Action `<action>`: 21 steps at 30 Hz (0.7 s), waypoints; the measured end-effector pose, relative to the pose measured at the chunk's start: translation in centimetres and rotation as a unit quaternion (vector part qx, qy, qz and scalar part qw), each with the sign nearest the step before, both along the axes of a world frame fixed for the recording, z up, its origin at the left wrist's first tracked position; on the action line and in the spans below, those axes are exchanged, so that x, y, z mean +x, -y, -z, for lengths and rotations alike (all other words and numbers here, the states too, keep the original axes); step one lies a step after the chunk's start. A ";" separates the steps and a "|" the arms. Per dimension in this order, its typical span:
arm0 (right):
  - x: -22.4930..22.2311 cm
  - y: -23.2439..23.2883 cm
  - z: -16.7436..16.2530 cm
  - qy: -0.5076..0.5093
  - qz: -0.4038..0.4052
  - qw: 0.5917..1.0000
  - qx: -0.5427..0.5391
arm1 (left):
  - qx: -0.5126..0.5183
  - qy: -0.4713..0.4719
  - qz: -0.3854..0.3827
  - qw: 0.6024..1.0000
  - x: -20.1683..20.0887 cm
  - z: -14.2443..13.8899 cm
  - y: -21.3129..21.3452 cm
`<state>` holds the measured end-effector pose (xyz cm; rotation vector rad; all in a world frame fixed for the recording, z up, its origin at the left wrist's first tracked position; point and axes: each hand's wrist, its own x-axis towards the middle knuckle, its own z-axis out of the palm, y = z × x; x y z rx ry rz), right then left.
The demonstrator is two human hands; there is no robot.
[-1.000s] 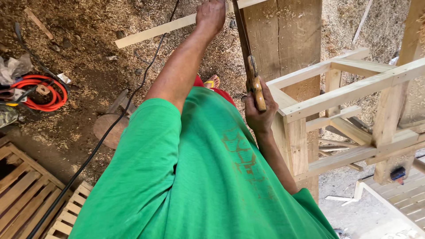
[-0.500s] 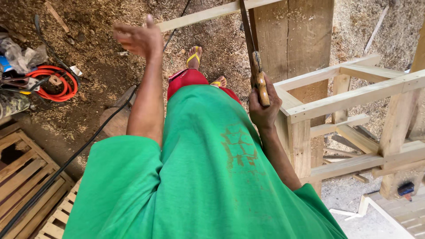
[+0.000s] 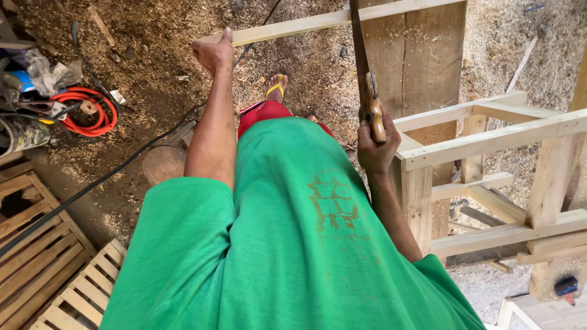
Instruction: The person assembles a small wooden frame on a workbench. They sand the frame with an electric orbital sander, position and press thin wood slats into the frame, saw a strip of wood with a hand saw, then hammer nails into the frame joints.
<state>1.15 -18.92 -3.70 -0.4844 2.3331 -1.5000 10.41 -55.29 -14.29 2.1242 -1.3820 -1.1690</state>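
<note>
**Handsaw gripped beside the timber frame**

I see the wooden frame [image 3: 489, 140] filling the right side, with a long wooden strip [image 3: 318, 23] lying across the top. My right hand [image 3: 374, 153] is closed round the handsaw [image 3: 367, 79], its blade pointing up along the board. My left hand [image 3: 214, 54] hangs loosely open, empty, just below the strip's end.

We see little packaging: at the far left, beside the coiled orange hose [image 3: 85, 113], lies a crumpled clear plastic bag [image 3: 46, 70] with a blue round container [image 3: 24, 80] just under it. A small white scrap, perhaps a label [image 3: 117, 96], lies on the sawdust just right of the hose.
</note>
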 end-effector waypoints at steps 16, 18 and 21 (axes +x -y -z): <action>-0.7 -1.1 -0.2 -0.008 -0.012 1.000 0.000 | -0.009 0.010 0.027 1.000 0.6 -1.0 -1.0; -0.7 -1.1 -0.1 -0.003 -0.010 1.000 -0.002 | -0.041 -0.012 0.018 0.999 0.5 -0.9 -1.3; -0.8 -1.2 0.0 0.013 -0.011 1.000 -0.017 | -0.060 -0.033 0.004 0.998 0.4 -0.7 -1.7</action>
